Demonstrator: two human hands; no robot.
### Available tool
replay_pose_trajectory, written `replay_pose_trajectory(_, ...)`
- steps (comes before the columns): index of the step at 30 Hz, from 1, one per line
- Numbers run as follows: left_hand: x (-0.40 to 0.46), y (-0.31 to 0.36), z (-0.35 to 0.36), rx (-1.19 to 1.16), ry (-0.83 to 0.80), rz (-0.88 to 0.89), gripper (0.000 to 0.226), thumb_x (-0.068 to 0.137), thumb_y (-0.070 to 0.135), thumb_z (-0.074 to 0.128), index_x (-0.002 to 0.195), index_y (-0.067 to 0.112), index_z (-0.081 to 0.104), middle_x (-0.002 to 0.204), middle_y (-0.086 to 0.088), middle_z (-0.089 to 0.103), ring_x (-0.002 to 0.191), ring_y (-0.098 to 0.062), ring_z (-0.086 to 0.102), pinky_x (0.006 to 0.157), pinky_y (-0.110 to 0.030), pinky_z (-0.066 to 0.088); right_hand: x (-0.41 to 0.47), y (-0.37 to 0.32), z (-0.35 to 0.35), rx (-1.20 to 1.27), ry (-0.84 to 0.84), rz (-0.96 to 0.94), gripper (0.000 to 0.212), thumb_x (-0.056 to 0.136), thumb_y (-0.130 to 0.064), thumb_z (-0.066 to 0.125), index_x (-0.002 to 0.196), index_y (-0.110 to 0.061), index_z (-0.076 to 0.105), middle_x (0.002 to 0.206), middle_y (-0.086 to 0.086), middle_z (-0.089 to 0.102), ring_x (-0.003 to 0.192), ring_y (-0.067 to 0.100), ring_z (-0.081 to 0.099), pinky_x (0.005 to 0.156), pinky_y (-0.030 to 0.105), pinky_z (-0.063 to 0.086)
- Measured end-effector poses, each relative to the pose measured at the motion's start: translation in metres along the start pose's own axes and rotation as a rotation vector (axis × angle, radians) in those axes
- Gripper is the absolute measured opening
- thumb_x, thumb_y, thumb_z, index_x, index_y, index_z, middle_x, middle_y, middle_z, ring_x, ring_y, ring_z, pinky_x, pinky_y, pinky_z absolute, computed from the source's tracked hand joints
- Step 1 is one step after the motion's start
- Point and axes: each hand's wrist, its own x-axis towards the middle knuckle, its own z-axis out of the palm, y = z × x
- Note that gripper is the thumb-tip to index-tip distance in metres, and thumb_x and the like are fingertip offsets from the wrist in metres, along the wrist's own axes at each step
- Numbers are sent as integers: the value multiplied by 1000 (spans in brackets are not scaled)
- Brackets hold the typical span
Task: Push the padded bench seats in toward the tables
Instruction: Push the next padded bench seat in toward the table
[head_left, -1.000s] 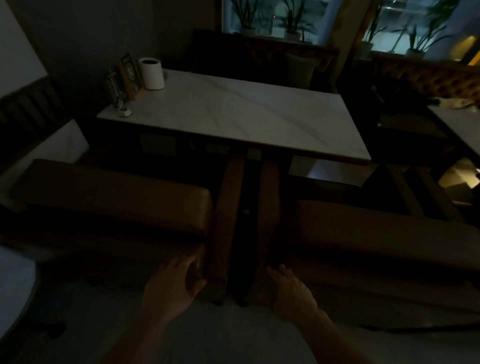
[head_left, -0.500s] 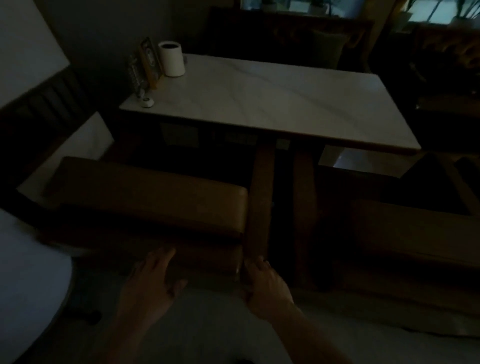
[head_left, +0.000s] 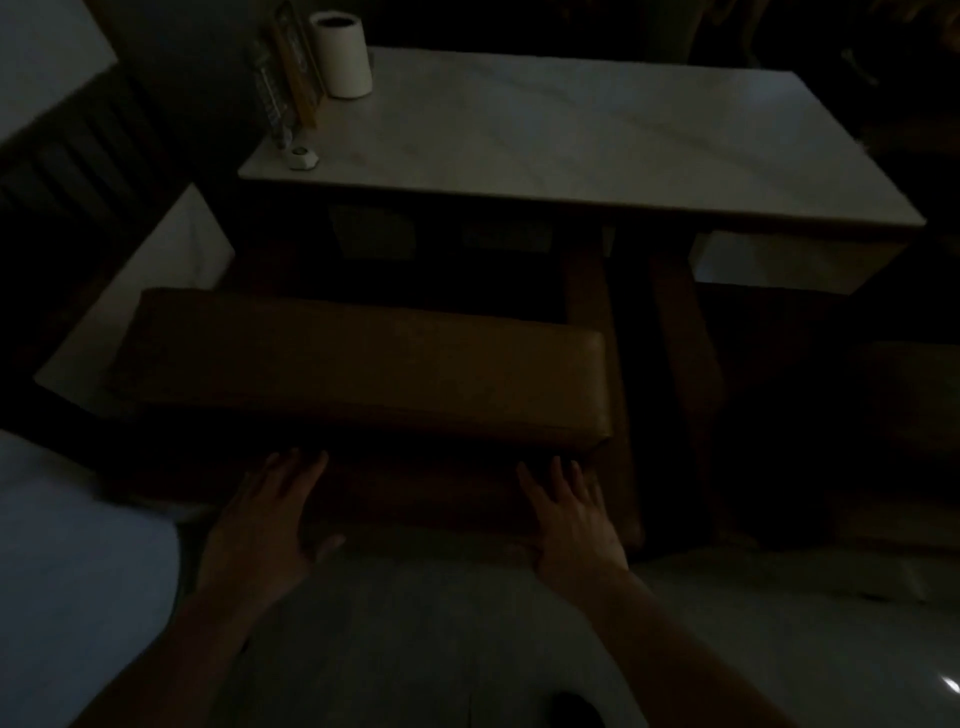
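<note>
The padded bench seat (head_left: 363, 371) lies crosswise in front of us, its long brown cushion parallel to the near edge of the pale tabletop (head_left: 597, 145) and set a little back from it, with dark floor showing between the two. We judge it is left standing out from the table, which is why it needs pushing in. Its right end sits just beside the wooden table leg (head_left: 592, 322), so the seat should slide in alongside that leg, not into it.

We place our left hand (head_left: 265, 514) against the dark front face below the cushion, toward the middle of the seat, fingers spread and pointing forward, thumb out to the side. Our right hand (head_left: 571, 514) goes near the seat's right end, also flat with fingers apart. Neither hand grips anything; both look laid open, palms toward the front panel, though the light is too dim for us to be sure how firmly they press. Setting them well apart seems meant to keep the seat square as it moves.

Further out, a white cylinder (head_left: 343, 54) and a small stand of cards (head_left: 291, 67) sit at the tabletop's far left corner, with a small white object (head_left: 300, 157) near the left edge. A second seat (head_left: 904, 395) is barely visible in shadow on the right.
</note>
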Motion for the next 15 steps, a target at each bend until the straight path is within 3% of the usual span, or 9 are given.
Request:
replay_pose_trajectory(6,16,-39,24,24,29,110,90,77,68,49,154,28,25,159,-12,27,146,-36,21,114,-53,25,7,-22,29,9,138,159,91,93,-54,57,159,-31,-1,167,18,-2,153,40,-7,124,57,5)
replay_pose_trajectory(10,24,-43,25,-56,76,136,70,91,53,56,151,27,33,156,-12,34,144,-37,26,112,-55,32,9,-27,31,63,196,199,81,96,-56,51,159,-33,7,167,16,5,154,38,-3,124,54,6)
replay_pose_trajectory(15,30,-38,20,-74,46,88,68,86,40,71,147,26,44,150,-12,44,138,-41,36,101,-54,43,12,-28,33,48,187,217,76,98,-57,45,159,-32,8,167,16,5,154,38,-4,124,55,6)
